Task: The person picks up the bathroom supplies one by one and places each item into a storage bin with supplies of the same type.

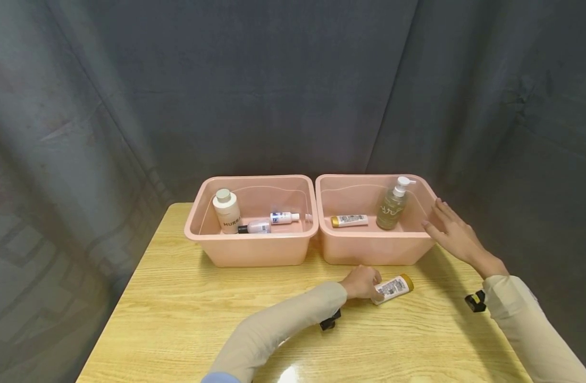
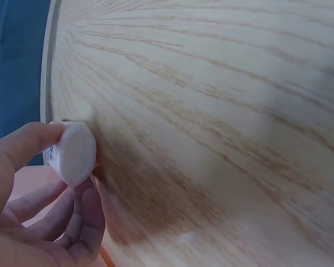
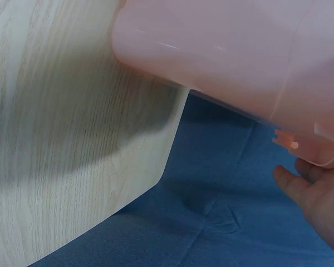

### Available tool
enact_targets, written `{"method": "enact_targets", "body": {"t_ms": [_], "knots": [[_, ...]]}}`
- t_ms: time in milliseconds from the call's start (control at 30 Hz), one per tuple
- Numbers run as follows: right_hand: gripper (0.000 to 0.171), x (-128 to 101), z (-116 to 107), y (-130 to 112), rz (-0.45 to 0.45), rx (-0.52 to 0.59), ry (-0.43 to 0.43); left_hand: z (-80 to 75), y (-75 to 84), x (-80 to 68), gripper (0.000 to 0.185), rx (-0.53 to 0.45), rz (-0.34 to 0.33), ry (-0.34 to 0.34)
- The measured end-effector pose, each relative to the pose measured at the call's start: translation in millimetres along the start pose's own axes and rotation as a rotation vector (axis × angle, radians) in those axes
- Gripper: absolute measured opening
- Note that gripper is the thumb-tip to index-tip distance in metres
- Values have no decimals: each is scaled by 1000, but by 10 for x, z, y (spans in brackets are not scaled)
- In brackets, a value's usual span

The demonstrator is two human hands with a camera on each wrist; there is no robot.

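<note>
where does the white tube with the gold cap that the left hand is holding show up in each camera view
Head: the white tube lies on the wooden table in front of the right pink bin, its near end held by the left hand.
Left wrist: only the tube's white end shows at left, pinched by the fingers.
Right wrist: not in it.
Shared landmark: the wooden table.

Left bin (image 1: 254,250), 3 bottles (image 1: 259,218)
</note>
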State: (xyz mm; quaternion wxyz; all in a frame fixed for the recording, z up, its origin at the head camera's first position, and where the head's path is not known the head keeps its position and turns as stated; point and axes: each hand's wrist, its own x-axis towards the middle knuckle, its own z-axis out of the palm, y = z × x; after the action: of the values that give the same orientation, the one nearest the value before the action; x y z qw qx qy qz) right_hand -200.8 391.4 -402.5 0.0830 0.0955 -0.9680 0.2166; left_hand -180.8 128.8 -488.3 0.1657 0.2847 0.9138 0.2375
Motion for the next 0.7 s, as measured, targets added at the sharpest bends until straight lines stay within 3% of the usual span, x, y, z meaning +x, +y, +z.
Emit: {"method": "enact_targets", "body": {"t_ms": [400,700], "knots": [[72,-5,5,-5,5,7,-4,-42,-49,-14,33,-29,9,17],[72,-1,7,1,17,2,-6,-103,-99,-12,37,-48,-22,10]]}}
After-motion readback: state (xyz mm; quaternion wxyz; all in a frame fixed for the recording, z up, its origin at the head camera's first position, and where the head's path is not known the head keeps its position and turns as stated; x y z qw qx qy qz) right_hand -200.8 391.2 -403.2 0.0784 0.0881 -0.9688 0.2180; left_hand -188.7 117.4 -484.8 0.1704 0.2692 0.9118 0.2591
